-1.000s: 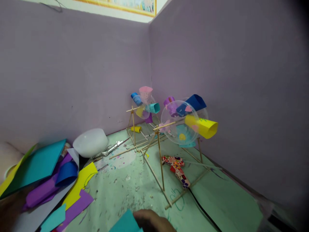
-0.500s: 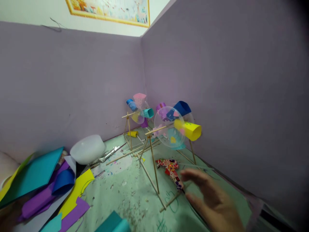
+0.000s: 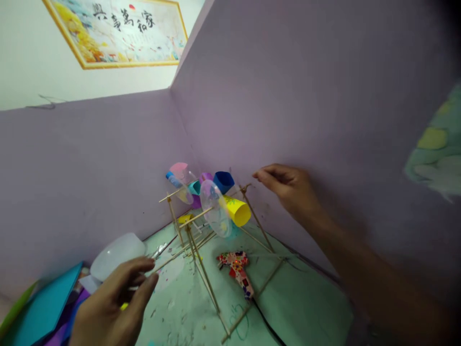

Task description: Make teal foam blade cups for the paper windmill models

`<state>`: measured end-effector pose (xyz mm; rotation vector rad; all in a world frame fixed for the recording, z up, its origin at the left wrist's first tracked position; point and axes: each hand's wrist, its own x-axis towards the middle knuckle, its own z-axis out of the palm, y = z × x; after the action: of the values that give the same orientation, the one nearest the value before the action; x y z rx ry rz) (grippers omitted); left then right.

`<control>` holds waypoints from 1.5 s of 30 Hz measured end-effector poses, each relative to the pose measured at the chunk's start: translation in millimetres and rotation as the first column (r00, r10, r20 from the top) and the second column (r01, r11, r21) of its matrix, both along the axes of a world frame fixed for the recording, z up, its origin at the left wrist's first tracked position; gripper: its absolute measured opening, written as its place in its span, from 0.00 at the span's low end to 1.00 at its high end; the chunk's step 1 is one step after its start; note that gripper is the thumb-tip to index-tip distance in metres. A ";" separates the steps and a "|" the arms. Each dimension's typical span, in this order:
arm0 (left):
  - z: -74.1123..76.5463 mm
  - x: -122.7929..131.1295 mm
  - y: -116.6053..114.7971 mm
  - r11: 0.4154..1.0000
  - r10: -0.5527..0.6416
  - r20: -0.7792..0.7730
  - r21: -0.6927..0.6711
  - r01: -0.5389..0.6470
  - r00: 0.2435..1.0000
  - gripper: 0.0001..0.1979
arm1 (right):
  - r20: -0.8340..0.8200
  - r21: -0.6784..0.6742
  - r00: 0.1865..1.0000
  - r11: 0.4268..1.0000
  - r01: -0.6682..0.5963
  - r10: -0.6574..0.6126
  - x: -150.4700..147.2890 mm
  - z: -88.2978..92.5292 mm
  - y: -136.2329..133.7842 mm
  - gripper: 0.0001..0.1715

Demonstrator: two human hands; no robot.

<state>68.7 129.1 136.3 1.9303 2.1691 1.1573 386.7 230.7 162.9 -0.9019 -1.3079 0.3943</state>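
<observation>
My left hand [image 3: 115,302] is raised at the lower left, thumb and fingers curved with a gap between them, and touches nothing I can see. At the right, my right hand [image 3: 284,182] has thumb and forefinger pinched together, close to the stick end of the nearer wheel's axle; anything between the tips is too small to make out. That wheel [image 3: 211,202] is a clear plastic disc carrying a yellow paper cup [image 3: 239,211] and a dark blue paper cup [image 3: 224,181], set on a wooden stick frame [image 3: 207,278]. A patterned glue gun [image 3: 237,269] lies within the frame's base.
A second stick-framed wheel [image 3: 183,190] with coloured cups stands behind, near the corner. A white bowl [image 3: 117,252] and coloured foam sheets [image 3: 50,302] lie at the left. The glue gun's black cord [image 3: 266,322] runs to the front edge. Purple walls [image 3: 306,96] close in behind and right.
My right hand has risen from beside the glue gun to the axle's far end. My left hand has come into clear view. The view has tilted up and turned right.
</observation>
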 end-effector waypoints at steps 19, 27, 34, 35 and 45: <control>46.5 72.5 97.4 0.938 -0.286 -0.299 -0.282 0.202 0.910 0.17 | 0.789 0.027 0.576 0.948 0.316 -0.214 -63.3 18.8 -16.1 0.17; 36.2 74.4 99.1 0.949 -0.280 -0.272 -0.221 0.223 0.921 0.15 | 0.728 0.141 0.619 0.947 0.287 -0.296 -70.9 7.0 -6.1 0.07; 33.3 73.1 97.3 0.963 -0.254 -0.323 -0.176 0.206 0.912 0.13 | 0.720 0.149 0.652 0.970 0.190 -0.239 -71.5 4.5 -1.8 0.09; 33.1 73.1 97.2 0.964 -0.248 -0.330 -0.174 0.199 0.911 0.13 | 0.716 0.148 0.658 0.972 0.183 -0.232 -71.3 3.2 -1.5 0.10; 30.3 74.5 97.9 0.973 -0.219 -0.352 -0.145 0.178 0.910 0.12 | 0.749 0.254 0.607 0.961 0.108 -0.266 -70.3 -1.4 -2.8 0.13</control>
<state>143.2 227.0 166.6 2.4065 2.0643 0.6734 316.4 227.9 161.5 -1.0884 -1.9824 -0.3567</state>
